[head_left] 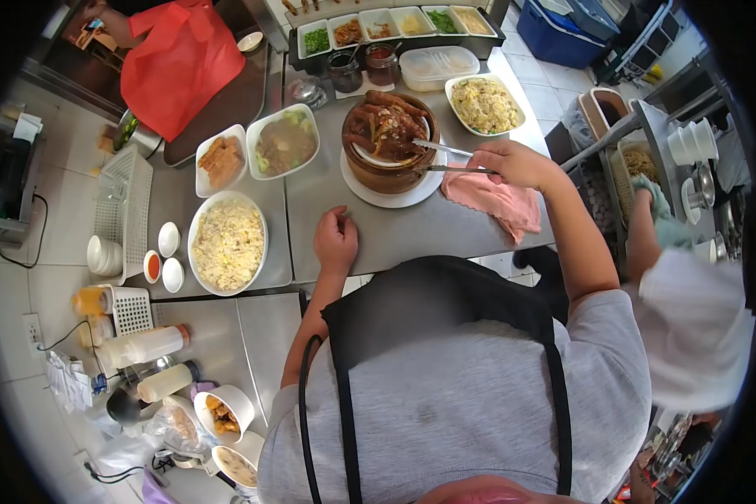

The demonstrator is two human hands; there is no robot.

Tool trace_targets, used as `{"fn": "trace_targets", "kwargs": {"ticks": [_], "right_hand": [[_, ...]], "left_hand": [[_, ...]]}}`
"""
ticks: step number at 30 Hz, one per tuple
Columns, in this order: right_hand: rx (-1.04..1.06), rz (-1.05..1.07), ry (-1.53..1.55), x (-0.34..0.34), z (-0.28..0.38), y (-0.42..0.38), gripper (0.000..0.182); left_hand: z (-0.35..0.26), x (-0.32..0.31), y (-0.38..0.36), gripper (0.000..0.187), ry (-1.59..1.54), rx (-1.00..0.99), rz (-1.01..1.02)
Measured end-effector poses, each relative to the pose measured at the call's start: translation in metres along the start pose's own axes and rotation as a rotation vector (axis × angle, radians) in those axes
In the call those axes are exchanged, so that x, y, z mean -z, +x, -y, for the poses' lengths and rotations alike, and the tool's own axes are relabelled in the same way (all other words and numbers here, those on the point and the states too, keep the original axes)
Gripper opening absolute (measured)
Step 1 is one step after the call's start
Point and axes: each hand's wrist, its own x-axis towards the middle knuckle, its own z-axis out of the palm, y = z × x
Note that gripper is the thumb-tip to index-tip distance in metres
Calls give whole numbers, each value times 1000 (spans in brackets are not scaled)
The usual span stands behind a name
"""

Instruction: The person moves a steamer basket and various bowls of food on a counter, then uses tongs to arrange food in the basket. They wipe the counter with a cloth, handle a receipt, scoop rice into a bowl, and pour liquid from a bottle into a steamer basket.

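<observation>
My right hand (506, 162) is closed around metal tongs (458, 170). One tong tip reaches the reddish-brown chicken feet (386, 122), heaped on a small dish inside a round bamboo steamer (374, 173). Beneath the steamer is a white plate (392, 201) on the steel counter. My left hand (336, 241) rests at the counter's near edge in a loose fist, touching no dish. A pink cloth (500, 204) lies below my right hand. Behind it stands a white container of fried rice (485, 105).
Garnish trays (380, 32), sauce jars (381, 65) and a lidded plastic box (438, 65) line the back. At left are fried rice (227, 244), soup (283, 143) and fried pieces (223, 162). A red bag (181, 67) stands far left; a co-worker's arm (644, 227) is at right.
</observation>
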Motion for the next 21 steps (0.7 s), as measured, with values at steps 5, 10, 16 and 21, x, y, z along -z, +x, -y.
{"fn": "trace_targets", "kwargs": {"ticks": [5, 10, 16, 21], "right_hand": [[-39, -75, -44, 10, -2, -15, 26], [56, 4, -94, -14, -13, -14, 28], [31, 32, -66, -12, -23, 0, 28], [67, 2, -125, 0, -11, -7, 25]], "left_hand": [[1, -1, 0, 17, -11, -21, -24], [0, -1, -1, 16, -4, -16, -13], [3, -1, 0, 16, 9, -22, 1], [-1, 1, 0, 16, 31, -14, 15]]}}
